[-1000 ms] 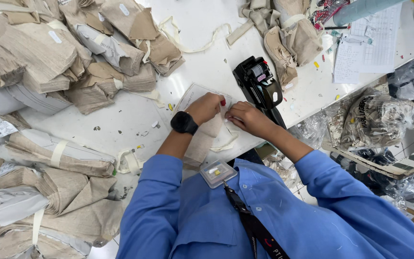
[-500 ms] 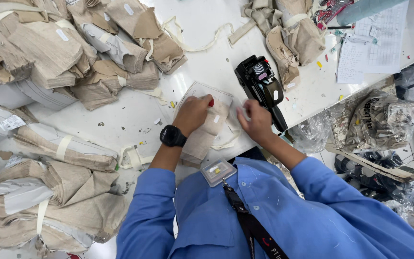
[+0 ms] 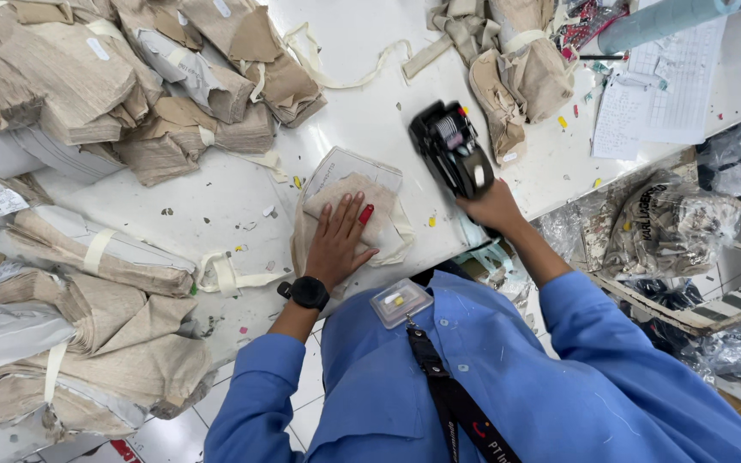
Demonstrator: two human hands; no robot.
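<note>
Left hand [image 3: 339, 244] lies flat with fingers spread, released, pressing a small tan fabric piece [image 3: 355, 206] that sits on the white worktop [image 3: 362, 111] near its front edge, just ahead of the person's chest. Right hand [image 3: 492, 206] has fingers clenched around the grip of a black handheld labelling gun [image 3: 454, 150], which hovers tilted just right of the fabric piece, not touching it. Risks, as a judgement: the piece is thin and only pinned by the palm, so it may skid or bunch if the gun comes down at an angle; the spread fingers lie close to where the gun head would land, so a pinch is possible. Loose strip ties [image 3: 229, 276] and paper scraps litter the worktop and may catch underneath. Bundled fabric stacks [image 3: 87, 77] crowd the left side; the paper sheet [image 3: 662, 94] at right sits near the edge and may slide off.
</note>
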